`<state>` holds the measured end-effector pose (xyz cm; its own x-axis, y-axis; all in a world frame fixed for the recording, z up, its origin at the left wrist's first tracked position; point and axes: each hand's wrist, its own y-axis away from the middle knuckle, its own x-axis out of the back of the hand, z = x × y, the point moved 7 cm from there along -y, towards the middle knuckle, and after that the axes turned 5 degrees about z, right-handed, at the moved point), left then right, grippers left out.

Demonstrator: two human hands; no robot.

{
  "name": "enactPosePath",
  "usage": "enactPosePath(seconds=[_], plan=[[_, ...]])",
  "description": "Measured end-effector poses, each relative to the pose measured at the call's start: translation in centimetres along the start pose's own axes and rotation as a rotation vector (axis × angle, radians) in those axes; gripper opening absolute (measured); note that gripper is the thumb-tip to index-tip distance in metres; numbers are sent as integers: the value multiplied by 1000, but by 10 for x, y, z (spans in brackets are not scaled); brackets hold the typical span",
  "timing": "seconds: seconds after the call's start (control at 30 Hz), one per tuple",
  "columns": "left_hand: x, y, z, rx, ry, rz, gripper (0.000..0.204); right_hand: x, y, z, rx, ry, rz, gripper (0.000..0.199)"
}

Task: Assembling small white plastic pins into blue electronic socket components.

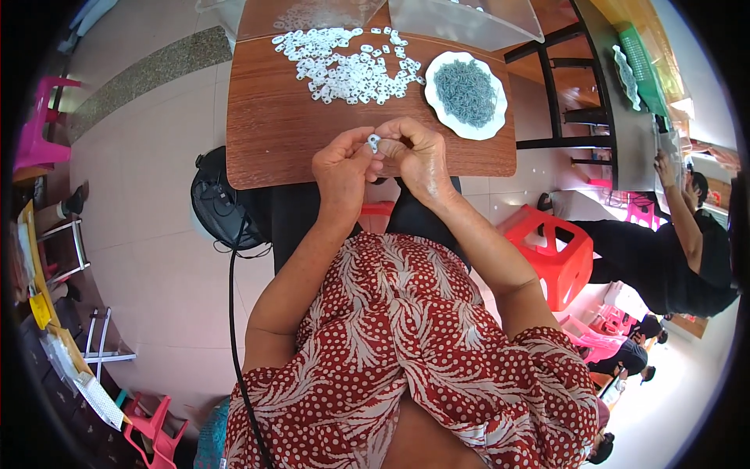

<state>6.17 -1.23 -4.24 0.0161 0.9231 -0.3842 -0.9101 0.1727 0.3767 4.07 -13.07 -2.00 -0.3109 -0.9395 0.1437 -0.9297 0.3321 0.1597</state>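
Close together above the table's near edge, both my hands pinch one small white plastic piece with dark holes (373, 142). My left hand (341, 164) grips it from the left between thumb and fingers. From the right, the thumb and forefinger of my right hand (418, 159) press on the same piece. Fingertips hide part of it, and whether a second small part is pinched there I cannot tell. Farther back lies a spread pile of similar white pieces (351, 74). Right of the pile stands a white scalloped plate (498, 117) heaped with small grey-green parts (466, 92), apparently screws.
Translucent plastic bins (469, 22) stand at the back of the brown wooden table (266, 117). A red plastic stool (558, 258) is at my right, and a black round object with a cable (223, 199) hangs at the left. Other people work at the far right.
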Motion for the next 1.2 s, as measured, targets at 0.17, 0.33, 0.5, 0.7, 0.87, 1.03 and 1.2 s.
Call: enactPosePath(seconds=[0.17,0.33,0.5,0.7,0.87,1.03,1.2], plan=[[0,-1,0,3,17,3,21,1,1,-6,224,194,-43,11],[-1,-2,1,25,-29,-27,21,5,1,-9,169,20,-24,13],[-2,-2,1,0,-38,-56,21,5,1,-3,64,-65,-17,13],[0,-2,1,-19,-25,-41,21,5,0,2,82,-25,-17,12],[0,-1,0,0,-10,-30,21,4,3,-15,183,67,12,9],[-2,-1,0,5,32,-29,20,3,4,-11,102,-5,15,10],[1,-2,0,-8,24,-23,20,2,4,-15,178,59,-8,13]])
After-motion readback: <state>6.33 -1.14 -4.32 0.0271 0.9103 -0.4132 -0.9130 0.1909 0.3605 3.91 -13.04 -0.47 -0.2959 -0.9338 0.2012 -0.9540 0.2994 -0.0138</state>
